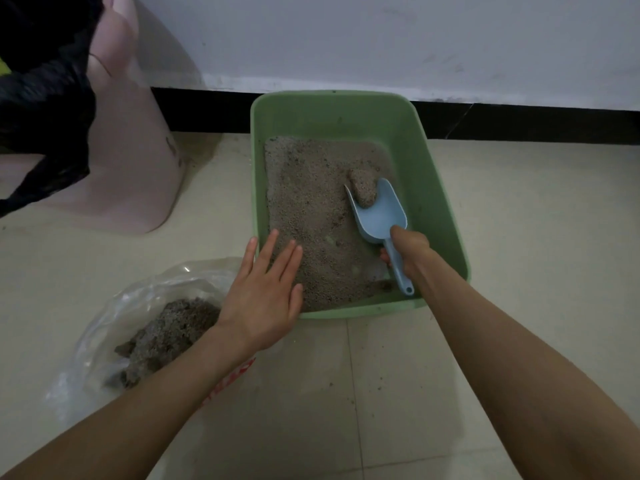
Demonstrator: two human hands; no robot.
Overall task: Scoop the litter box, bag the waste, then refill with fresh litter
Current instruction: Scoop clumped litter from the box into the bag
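Mid-scooping: right hand (408,249) grips a blue scoop (379,213) holding a clump in the green litter box (446,216), left hand (266,292) flat and spread at the box's lower-left rim, clear bag (114,317) at lower left already partly filled, refill not begun.

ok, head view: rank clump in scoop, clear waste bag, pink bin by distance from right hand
From the right hand:
1. Clump in the blue scoop, just ahead.
2. Clear waste bag, lower left on the floor.
3. Pink bin, upper left by the wall.
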